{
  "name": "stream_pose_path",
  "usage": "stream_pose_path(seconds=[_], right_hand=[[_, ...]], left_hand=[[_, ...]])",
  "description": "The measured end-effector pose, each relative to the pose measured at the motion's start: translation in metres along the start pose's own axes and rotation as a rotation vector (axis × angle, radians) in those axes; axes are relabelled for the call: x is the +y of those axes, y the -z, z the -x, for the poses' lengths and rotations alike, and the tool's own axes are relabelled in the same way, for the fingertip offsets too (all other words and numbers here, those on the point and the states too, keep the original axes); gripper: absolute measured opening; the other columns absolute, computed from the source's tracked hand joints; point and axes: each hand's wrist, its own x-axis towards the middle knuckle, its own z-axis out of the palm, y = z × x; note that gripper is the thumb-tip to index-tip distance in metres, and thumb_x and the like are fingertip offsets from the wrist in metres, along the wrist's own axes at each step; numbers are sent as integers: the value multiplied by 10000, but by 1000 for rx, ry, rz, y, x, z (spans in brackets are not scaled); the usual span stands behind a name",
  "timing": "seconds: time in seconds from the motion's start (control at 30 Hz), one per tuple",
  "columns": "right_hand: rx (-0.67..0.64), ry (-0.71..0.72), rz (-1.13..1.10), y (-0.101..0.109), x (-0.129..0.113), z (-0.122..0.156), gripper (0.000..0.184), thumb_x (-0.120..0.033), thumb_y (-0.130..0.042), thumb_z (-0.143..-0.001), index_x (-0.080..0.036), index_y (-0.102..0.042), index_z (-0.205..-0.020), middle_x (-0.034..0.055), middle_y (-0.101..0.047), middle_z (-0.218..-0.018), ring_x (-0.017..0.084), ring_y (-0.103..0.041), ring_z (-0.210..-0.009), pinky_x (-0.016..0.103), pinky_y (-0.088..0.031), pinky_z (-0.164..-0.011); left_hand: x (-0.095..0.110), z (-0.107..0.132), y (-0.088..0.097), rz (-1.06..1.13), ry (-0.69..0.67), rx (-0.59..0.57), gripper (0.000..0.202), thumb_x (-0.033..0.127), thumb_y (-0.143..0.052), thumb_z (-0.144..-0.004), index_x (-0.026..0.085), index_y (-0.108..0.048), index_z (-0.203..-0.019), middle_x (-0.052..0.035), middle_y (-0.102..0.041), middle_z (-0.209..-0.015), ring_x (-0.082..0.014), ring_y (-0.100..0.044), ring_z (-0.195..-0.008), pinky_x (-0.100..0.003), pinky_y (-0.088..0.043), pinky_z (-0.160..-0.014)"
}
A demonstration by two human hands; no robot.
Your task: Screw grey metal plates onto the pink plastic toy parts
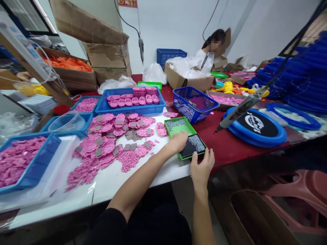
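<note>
A shallow green tray lies at the table's front edge, with small grey metal pieces, perhaps screws, in its far part. In its near part sits a black gridded plate, partly covered by more of these grey pieces. My left hand reaches over the tray's left side, at the border between the two parts; its fingertips are hidden, so whether it grips anything cannot be seen. At the near right corner is my right hand, thumb and fingers apart beside the rim.
Pink plastic shells with grey squares spread to the left. Behind them stands a blue bin of stacked pink parts. A blue basket is beyond the tray. An electric screwdriver hangs at right, near blue rings. A person sits across.
</note>
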Motion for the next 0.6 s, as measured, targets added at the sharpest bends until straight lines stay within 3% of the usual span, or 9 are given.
stream_pose_path(seconds=[0.17, 0.37, 0.47, 0.6], right_hand=[[0, 27, 5, -1, -3, -8, 767, -570, -495, -957, -11, -505, -1482, 320, -420, -1586, 439, -340, -1534, 676, -295, -1225], [33, 173, -35, -5, -25, -16, 734, -501, -521, -978, -78, -404, -1566, 276, -402, -1619, 385, -353, -1551, 666, -330, -1230], [15, 299, -82, -4, -45, -10, 645, -412, -551, -980, -110, -448, -1541, 243, -442, -1606, 347, -417, -1527, 620, -387, -1223], [7, 525, -206, -4, -72, 15, 586, -264, -607, -948, -169, -491, -1514, 209, -463, -1603, 328, -452, -1511, 618, -411, -1213]], left_hand=[[-5, -8, 10, 120, -8, 0, 300, 48, -419, -992, 125, -558, -1247, -188, -701, -1232, -296, -705, -1115, -402, -540, -948], [-23, -19, 26, 368, 36, 71, 180, 110, -438, -1012, 152, -568, -1130, -186, -717, -1129, -309, -683, -1057, -407, -505, -929], [-36, -2, 33, 532, 90, 177, 113, 156, -443, -1025, 190, -550, -1007, -136, -703, -1017, -289, -657, -999, -394, -487, -907], [-55, 53, 32, 762, 181, 353, 117, 186, -469, -1011, 235, -489, -906, -33, -638, -895, -220, -611, -888, -335, -470, -840]])
